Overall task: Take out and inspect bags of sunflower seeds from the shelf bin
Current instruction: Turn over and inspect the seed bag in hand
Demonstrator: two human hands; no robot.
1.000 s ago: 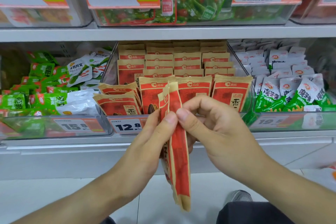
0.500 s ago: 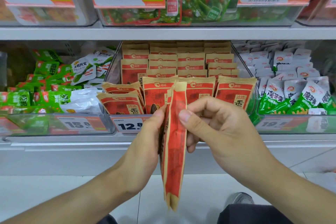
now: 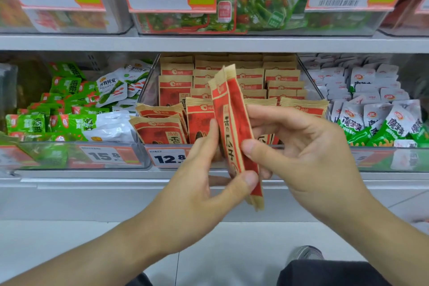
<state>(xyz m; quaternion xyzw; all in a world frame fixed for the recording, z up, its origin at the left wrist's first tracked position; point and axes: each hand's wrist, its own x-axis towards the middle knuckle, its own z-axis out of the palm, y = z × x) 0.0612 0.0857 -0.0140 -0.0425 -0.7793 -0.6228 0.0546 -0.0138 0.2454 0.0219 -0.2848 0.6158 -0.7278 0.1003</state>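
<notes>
I hold a few red-and-tan bags of sunflower seeds edge-on in front of the shelf, their tops tilted left. My left hand grips the stack from the left, thumb across its lower end. My right hand pinches the stack from the right, thumb on the front and fingers behind. Behind them stands the clear shelf bin packed with rows of the same seed bags, under a 12.8 price tag.
A bin of green and white snack packs sits to the left, and a bin of white-and-green packets to the right. An upper shelf carries bins with large price cards. Below lie a pale floor and my shoe.
The bags have risen and tilted, their tops swinging left. My left thumb has slid down to the stack's lower end, and my right hand has shifted lower along it.
</notes>
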